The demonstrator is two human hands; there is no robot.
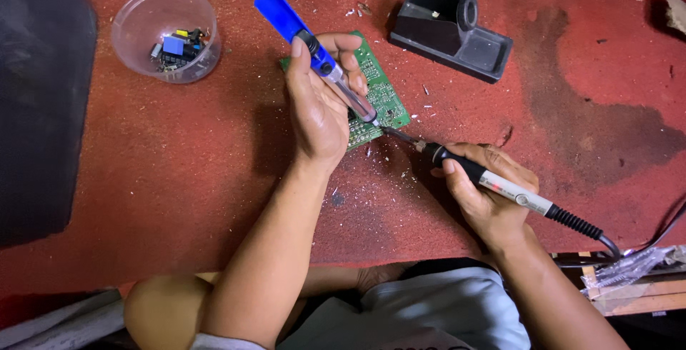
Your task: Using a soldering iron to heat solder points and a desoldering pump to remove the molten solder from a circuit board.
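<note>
My left hand (pixel 319 103) grips a blue and clear desoldering pump (pixel 296 30), its tip pointing down at a green circuit board (pixel 382 96) lying on the red mat. The hand rests on the board's left part and hides it. My right hand (pixel 486 193) holds a black soldering iron (pixel 493 182) like a pen. Its metal tip (pixel 400 136) touches the board's lower right edge, right beside the pump's nozzle.
A clear plastic bowl (pixel 139 25) with several small electronic parts stands at the far left. A black soldering iron stand (pixel 451 30) sits behind the board. A black object (pixel 39 107) covers the left edge. Solder scraps litter the red mat (pixel 179 171). The iron's cable (pixel 643 243) trails right.
</note>
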